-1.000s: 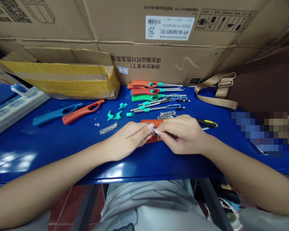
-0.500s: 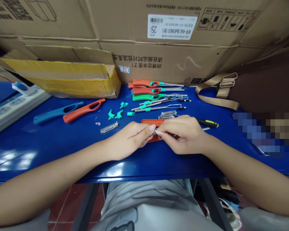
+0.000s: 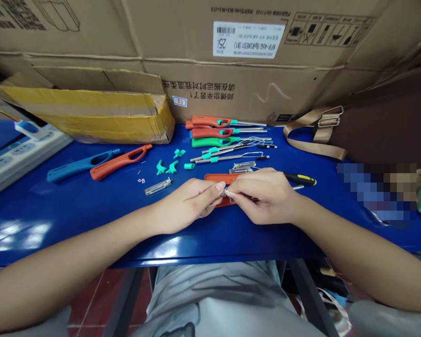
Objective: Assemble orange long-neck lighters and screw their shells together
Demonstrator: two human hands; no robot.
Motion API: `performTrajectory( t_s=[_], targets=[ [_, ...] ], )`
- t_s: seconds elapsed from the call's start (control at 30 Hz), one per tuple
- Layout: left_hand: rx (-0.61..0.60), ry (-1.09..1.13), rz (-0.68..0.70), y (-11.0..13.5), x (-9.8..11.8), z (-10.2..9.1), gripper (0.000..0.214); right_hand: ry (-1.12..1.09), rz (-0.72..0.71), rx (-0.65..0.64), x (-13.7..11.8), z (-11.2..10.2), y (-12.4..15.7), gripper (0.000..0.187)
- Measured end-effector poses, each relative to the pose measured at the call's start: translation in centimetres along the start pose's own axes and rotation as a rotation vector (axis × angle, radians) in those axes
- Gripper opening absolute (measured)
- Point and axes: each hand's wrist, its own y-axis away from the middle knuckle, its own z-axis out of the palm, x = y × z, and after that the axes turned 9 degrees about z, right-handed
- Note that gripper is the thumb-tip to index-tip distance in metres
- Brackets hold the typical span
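Observation:
My left hand and my right hand meet fingertip to fingertip at the middle of the table. Both are closed in a pinch around something small and pale or metallic, mostly hidden by the fingers. Beneath them lies an opened orange lighter shell, its two halves partly covered. Just behind my right hand are clear lighter fuel tanks. Another clear fuel tank rests left of my left hand, near several teal plastic triggers. A black and yellow screwdriver handle shows beyond my right hand.
Assembled lighters and metal lighter tubes with wires lie behind my hands. Blue and orange lighter bodies sit left. Around the blue table stand a yellow-taped box, power strip, large carton and tan strap.
Both hands keep nearly the same pinched pose over the orange shell. The whole view has shifted very slightly; nothing on the table has visibly moved.

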Motion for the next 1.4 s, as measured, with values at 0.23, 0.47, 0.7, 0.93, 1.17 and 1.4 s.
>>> performTrajectory(
  t_s=[0.23, 0.47, 0.7, 0.93, 1.17, 1.4],
  targets=[
    [0.036, -0.048, 0.04, -0.2, 0.9, -0.3, 0.049, 0.054, -0.016, 0.054, 0.4, 0.1, 0.0, 0.015],
    [0.131, -0.06, 0.06, -0.4, 1.0, -0.2, 0.048, 0.212, -0.055, 0.099, 0.8, 0.2, 0.0, 0.016],
    [0.12, -0.062, 0.04, -0.6, 0.3, -0.1, 0.05, 0.233, -0.045, 0.098, 0.9, 0.3, 0.1, 0.015],
    [0.128, 0.028, 0.016, -0.6, 0.0, 0.2, 0.048, 0.173, 0.003, 0.011, 1.0, 0.3, 0.2, 0.019],
    [0.105, -0.102, 0.042, -0.5, 0.6, 0.2, 0.047, 0.123, -0.009, 0.004, 1.0, 0.5, 0.3, 0.019],
    [0.101, -0.243, 0.046, -0.4, 0.7, 0.0, 0.049, 0.097, 0.01, -0.016, 0.9, 0.8, 0.4, 0.021]
  ],
)
